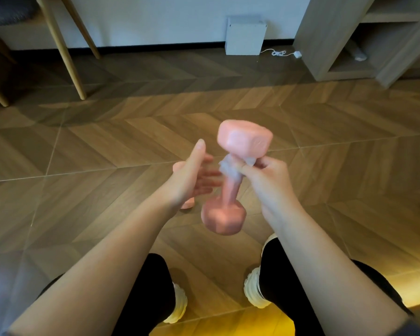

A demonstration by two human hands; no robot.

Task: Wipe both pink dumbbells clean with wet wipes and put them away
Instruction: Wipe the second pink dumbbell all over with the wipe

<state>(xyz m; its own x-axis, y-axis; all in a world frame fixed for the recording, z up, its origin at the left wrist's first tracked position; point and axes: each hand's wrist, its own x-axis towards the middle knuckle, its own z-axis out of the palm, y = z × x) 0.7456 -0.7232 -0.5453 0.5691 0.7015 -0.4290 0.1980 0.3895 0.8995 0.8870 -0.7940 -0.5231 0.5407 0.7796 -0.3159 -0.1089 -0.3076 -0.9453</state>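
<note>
A pink dumbbell [230,187] hangs nearly upright in the air over the floor, its upper head at the centre and its lower head below. My right hand [267,180] grips the top of its handle through a crumpled wet wipe [228,167]. My left hand [192,175] is just left of the handle, fingers spread and holding nothing, apart from the dumbbell. A second pink dumbbell [187,203] lies on the floor behind my left hand, mostly hidden by it.
Wooden herringbone floor [107,146] all around. Wooden chair legs [66,57] stand at the far left. A white box [245,36] with a cable leans on the back wall. An open shelf unit [364,37] is at the far right. My legs and white shoes are below.
</note>
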